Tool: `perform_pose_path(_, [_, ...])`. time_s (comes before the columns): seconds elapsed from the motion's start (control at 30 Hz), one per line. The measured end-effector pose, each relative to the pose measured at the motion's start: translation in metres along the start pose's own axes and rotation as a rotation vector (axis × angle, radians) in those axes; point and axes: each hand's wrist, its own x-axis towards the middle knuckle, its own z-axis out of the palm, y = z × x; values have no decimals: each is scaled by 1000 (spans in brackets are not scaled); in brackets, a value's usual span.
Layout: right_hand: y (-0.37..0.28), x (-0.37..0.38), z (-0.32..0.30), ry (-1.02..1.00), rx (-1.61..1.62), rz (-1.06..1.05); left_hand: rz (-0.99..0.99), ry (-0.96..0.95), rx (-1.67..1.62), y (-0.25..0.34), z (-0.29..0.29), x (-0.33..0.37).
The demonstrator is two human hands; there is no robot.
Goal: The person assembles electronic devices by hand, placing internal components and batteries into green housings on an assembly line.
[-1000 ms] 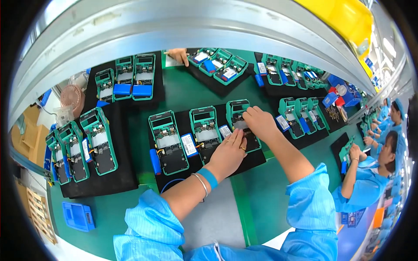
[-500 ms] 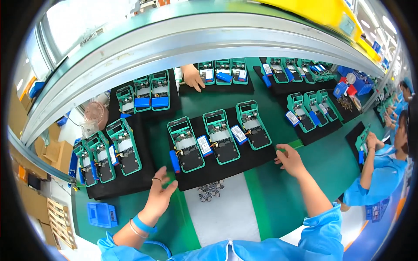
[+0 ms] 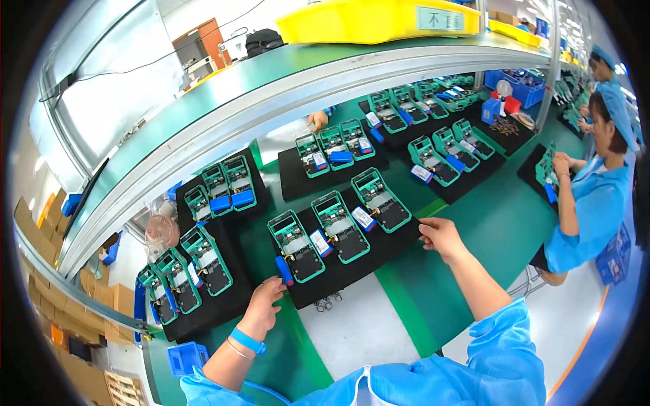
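L hand (image 3: 265, 302), R hand (image 3: 440, 235) grip black tray (image 3: 379, 247) ends

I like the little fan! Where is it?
In the head view, the small pink fan sits on the left, under the shelf, beside the black trays of green devices.

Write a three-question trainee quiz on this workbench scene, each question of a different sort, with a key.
1. True or false: the left hand and right hand are at opposite ends of the same black tray.
2. How many green fixtures sit on that tray? A) two B) three C) five
3. Fill in: the person's left wrist wears a ____ band.

Key
1. True; each hand is at one edge of the tray.
2. B
3. blue
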Motion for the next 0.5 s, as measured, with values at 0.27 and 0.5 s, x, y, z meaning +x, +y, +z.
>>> perform_pose_path(0.27, [32,-56,-31,80,257,68,214,-37,-199,-5,34,-24])
perform_pose_path(0.5, [47,-81,-52,138,330,66,83,-184,-355,2,48,-41])
